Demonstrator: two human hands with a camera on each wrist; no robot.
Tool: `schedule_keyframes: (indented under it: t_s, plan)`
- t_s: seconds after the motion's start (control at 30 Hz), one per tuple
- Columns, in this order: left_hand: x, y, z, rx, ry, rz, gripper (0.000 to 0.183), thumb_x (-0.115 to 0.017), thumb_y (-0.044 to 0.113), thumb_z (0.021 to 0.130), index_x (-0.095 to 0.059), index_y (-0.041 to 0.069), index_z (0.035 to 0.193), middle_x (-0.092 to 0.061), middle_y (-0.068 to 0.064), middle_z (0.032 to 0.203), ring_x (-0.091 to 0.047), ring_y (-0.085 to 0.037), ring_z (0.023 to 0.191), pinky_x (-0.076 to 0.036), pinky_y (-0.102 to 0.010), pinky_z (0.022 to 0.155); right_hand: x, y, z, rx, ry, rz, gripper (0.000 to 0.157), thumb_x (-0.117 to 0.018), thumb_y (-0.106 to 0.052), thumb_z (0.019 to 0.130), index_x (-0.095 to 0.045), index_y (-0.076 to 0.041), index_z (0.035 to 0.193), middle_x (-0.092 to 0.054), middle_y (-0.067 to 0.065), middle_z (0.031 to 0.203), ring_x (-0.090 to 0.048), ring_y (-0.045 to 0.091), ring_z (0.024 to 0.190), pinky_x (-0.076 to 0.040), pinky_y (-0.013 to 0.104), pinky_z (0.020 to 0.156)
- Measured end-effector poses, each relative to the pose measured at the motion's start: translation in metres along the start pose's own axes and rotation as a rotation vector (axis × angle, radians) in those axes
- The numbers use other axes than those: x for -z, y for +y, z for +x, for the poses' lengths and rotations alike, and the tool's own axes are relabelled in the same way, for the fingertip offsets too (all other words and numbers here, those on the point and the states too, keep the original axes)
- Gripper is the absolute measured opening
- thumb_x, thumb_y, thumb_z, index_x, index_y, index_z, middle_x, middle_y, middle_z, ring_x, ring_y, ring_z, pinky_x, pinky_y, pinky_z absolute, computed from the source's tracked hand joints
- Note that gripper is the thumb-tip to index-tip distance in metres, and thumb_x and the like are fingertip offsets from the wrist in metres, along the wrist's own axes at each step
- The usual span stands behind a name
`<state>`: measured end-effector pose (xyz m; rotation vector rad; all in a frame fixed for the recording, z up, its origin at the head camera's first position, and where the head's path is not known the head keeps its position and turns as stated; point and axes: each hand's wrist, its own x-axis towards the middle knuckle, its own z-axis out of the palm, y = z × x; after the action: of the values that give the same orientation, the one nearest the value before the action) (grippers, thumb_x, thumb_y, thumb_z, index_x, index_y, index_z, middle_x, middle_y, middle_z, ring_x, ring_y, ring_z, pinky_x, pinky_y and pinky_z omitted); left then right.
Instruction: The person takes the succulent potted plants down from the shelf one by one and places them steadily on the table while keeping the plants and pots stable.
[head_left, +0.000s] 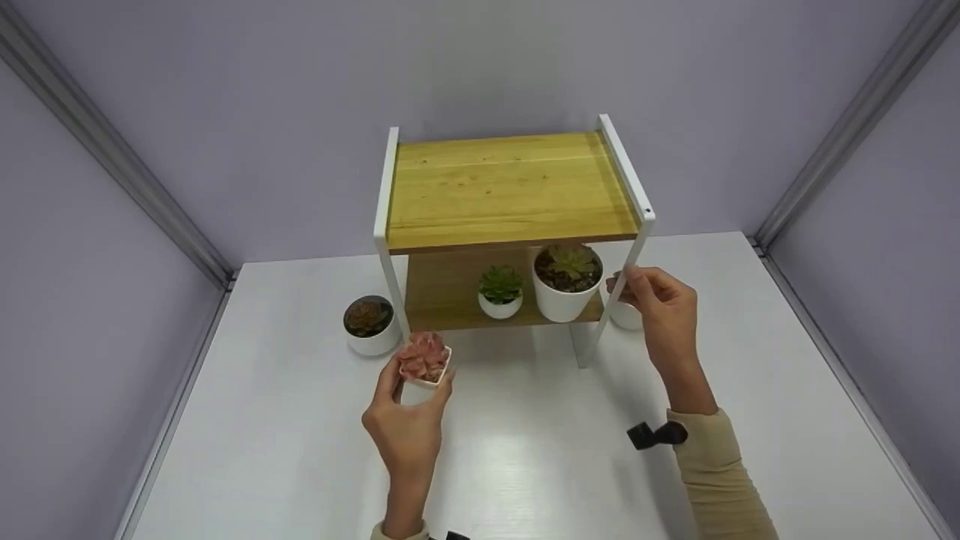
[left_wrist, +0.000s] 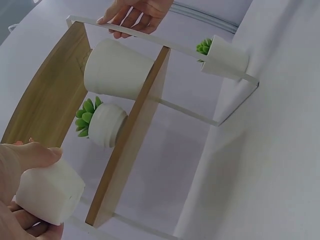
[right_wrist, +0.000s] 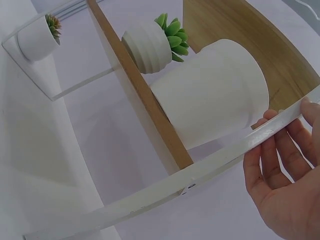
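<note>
My left hand (head_left: 409,431) grips a small white angular pot (left_wrist: 52,192) between thumb and fingers. A pink succulent (head_left: 424,357) grows in it, held in front of the shelf's left front leg. My right hand (head_left: 666,319) pinches the white right front leg (right_wrist: 270,127) of a two-tier wooden shelf (head_left: 510,187), thumb on one side and fingers on the other. On the lower board (head_left: 442,300) stand a small round white pot with a green succulent (head_left: 501,285) and a larger white pot (right_wrist: 215,95) with a succulent in dark soil.
A white pot with a brownish succulent (head_left: 371,326) stands on the white table (head_left: 285,420), left of the shelf. Another white pot (head_left: 627,316) is right of the shelf, partly hidden by my right hand and the leg. Pale walls (head_left: 300,112) enclose the table.
</note>
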<state>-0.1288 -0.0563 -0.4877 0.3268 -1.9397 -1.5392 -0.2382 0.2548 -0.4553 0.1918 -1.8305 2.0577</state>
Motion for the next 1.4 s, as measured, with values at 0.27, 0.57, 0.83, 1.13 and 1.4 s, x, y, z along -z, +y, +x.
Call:
schedule_keyframes:
  t_s: [0.27, 0.57, 0.83, 1.13, 1.4]
  plan:
    - [0.008, -0.005, 0.003, 0.024, 0.028, 0.048, 0.064, -0.095, 0.004, 0.073, -0.068, -0.005, 0.13, -0.074, -0.023, 0.128, -0.07, -0.035, 0.125, -0.055, -0.047, 0.107, 0.001, 0.002, 0.001, -0.005, 0.002, 0.0, 0.035, -0.066, -0.016, 0.105, -0.068, 0.019, 0.106, -0.08, 0.012, 0.09, -0.077, 0.019, 0.086, -0.065, 0.03, 0.086]
    - [0.019, -0.014, 0.007, 0.044, 0.089, 0.051, 0.061, -0.096, 0.004, 0.072, -0.068, -0.005, 0.126, -0.074, -0.022, 0.125, -0.071, -0.036, 0.122, -0.056, -0.033, 0.107, 0.001, 0.001, 0.0, -0.005, -0.005, 0.02, 0.035, -0.065, -0.014, 0.105, -0.067, 0.021, 0.107, -0.08, 0.011, 0.09, -0.077, 0.016, 0.085, -0.065, 0.03, 0.087]
    - [0.025, -0.019, 0.011, 0.125, 0.094, 0.035, 0.064, -0.095, 0.005, 0.074, -0.067, -0.006, 0.131, -0.07, -0.027, 0.133, -0.066, -0.041, 0.13, -0.052, -0.044, 0.107, 0.001, 0.0, 0.0, -0.015, -0.007, 0.028, 0.034, -0.064, -0.012, 0.105, -0.066, 0.021, 0.108, -0.08, 0.004, 0.089, -0.078, 0.016, 0.086, -0.065, 0.03, 0.087]
    - [0.032, -0.03, 0.015, 0.17, 0.09, 0.077, 0.066, -0.094, 0.008, 0.077, -0.065, -0.004, 0.135, -0.068, -0.024, 0.139, -0.065, -0.039, 0.133, -0.052, -0.041, 0.108, 0.002, 0.001, 0.0, -0.006, -0.007, 0.022, 0.033, -0.064, -0.013, 0.105, -0.068, 0.02, 0.108, -0.079, 0.016, 0.094, -0.078, 0.023, 0.091, -0.065, 0.031, 0.088]
    - [0.036, -0.041, 0.019, 0.164, 0.099, 0.099, 0.066, -0.094, 0.009, 0.077, -0.065, -0.003, 0.135, -0.068, -0.024, 0.139, -0.065, -0.038, 0.133, -0.051, -0.04, 0.109, 0.002, 0.002, 0.0, -0.003, -0.005, 0.029, 0.034, -0.064, -0.012, 0.105, -0.067, 0.022, 0.108, -0.076, 0.027, 0.097, -0.078, 0.022, 0.09, -0.065, 0.031, 0.087]
